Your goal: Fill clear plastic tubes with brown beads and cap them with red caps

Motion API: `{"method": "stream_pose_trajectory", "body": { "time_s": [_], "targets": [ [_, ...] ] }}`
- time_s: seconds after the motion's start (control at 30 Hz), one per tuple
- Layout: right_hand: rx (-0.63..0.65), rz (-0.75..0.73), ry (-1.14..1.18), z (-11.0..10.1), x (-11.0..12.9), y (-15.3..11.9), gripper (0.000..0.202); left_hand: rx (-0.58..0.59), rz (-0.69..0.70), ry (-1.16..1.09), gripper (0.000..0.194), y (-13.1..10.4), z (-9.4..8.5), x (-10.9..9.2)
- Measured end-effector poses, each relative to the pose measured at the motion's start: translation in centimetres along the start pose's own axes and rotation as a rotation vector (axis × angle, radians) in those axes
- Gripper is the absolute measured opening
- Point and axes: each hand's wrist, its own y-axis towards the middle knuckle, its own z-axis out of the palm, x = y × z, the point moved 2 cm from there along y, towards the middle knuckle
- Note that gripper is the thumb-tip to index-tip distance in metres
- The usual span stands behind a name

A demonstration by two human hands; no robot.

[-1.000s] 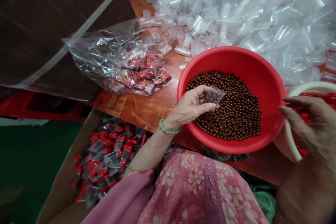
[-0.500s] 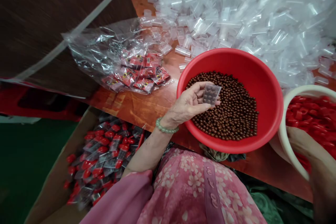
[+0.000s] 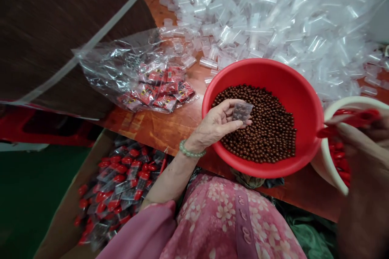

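Note:
Over the red basin (image 3: 306, 101), my left hand (image 3: 217, 125) is closed around a small clear plastic container (image 3: 242, 112) with several brown balls inside. Loose brown balls (image 3: 261, 137) fill the basin's floor below it. My right hand (image 3: 361, 141), smeared by motion, is above the near rim of a cream bucket (image 3: 331, 162). A red plastic cap (image 3: 326, 132) shows at its fingertips, beside the basin's right rim. More red caps (image 3: 340, 162) lie in the bucket, partly hidden by the hand.
Clear empty containers (image 3: 258, 32) are heaped across the back of the table (image 3: 146, 129). A clear bag of red packets (image 3: 164, 89) lies left of the basin. Lower left, a cardboard box (image 3: 60, 210) holds many red-capped containers (image 3: 118, 182). A large dark brown box (image 3: 67, 16) stands at upper left.
My right hand has come up out of the cream bucket and moved left with a red cap. My left hand still holds the filled container over the basin. The view has shifted slightly.

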Motion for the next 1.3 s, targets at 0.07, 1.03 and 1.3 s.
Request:
{"method": "stream_pose_trajectory", "body": {
  "time_s": [0.07,1.03,1.3],
  "targets": [
    [0.154,0.084,0.209,4.2,-0.3,1.1,0.033,-0.022,-0.015,-0.012,0.049,0.0,0.0,0.2],
    [0.476,-0.048,0.235,12.0,-1.9,-0.1,0.02,-0.186,0.01,0.154,0.034,0.4,1.0,-0.7],
    [0.508,-0.293,0.025,10.3,-1.5,1.1,0.009,-0.214,0.038,0.177,0.033,0.6,0.7,-0.6]
  ]
}}
